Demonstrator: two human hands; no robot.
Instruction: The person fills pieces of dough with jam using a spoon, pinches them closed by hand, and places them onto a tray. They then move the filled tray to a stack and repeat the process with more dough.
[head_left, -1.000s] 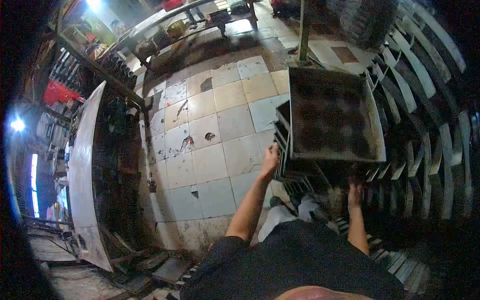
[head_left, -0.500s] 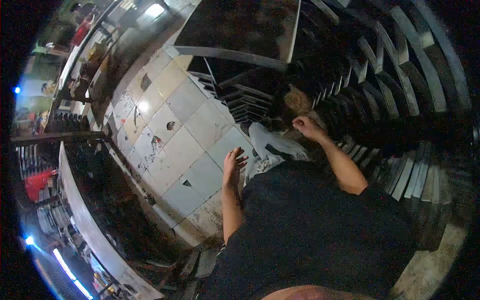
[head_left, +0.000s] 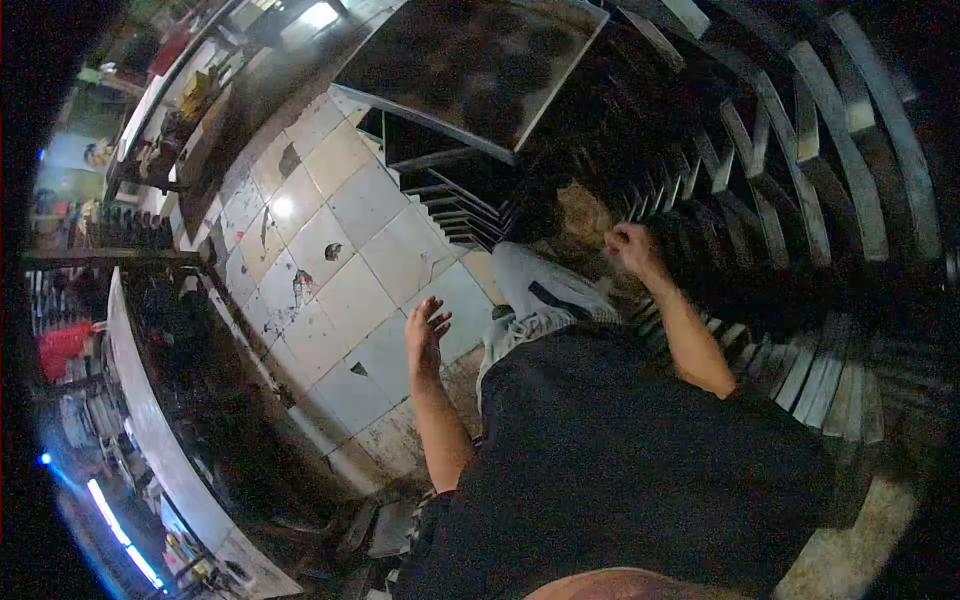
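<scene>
Risk centres on the tray [head_left: 470, 60] that juts from the rack [head_left: 800, 170] at the far side, above the stack of trays [head_left: 455, 205] on the tiled floor [head_left: 350, 270]. The right hand [head_left: 632, 246] is curled shut near the rack slats; whether it grips anything cannot be told. The left hand [head_left: 425, 325] hangs free over the floor, fingers spread, holding nothing. A knock from the rising right arm could tip the overhanging tray onto the stack

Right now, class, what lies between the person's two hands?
In the head view, between the left hand and the right hand lies the person's pale trouser leg, over tiled floor.
</scene>
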